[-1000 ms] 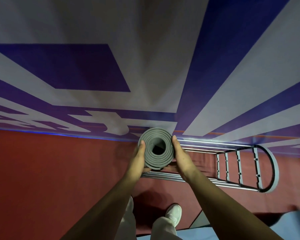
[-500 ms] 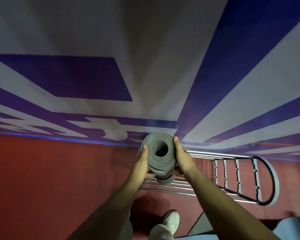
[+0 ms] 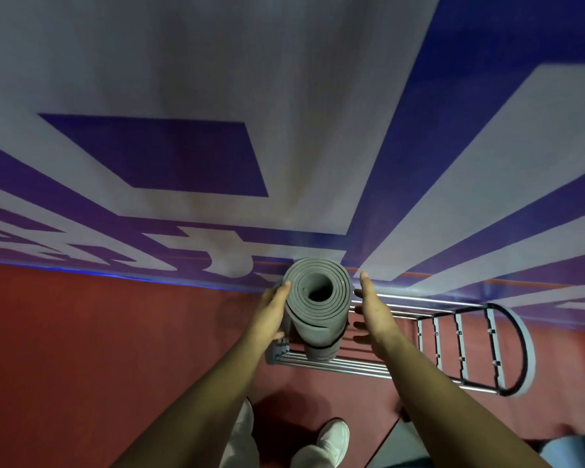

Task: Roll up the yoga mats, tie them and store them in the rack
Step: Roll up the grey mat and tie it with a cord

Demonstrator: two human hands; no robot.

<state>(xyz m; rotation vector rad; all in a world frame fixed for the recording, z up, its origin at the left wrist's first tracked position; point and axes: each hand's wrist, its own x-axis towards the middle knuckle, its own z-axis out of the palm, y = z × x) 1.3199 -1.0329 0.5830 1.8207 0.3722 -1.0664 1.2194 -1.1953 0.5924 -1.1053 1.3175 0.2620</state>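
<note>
- A person looks down at a grey rolled mat standing on end in the left end of a metal rack, close to a purple and white patterned wall.
- A thin black strap circles the mat low down, so the roll stays tight with no help from the hands.
- The left hand has its grip closed on the mat's left side, thumb up along the roll and fingers curled round the lower part, probably to keep it upright while it settles between the bars.
- The right hand is spread wide with straight fingers, just beside the mat's right side and apparently not touching it, placed to catch it if it tips.
- The rest of the rack, running right to a rounded end frame, holds no mats.
- The rack sits on a red floor; 1 white shoe shows below.
- Judged from this, 1 mat is nearly stored.
</note>
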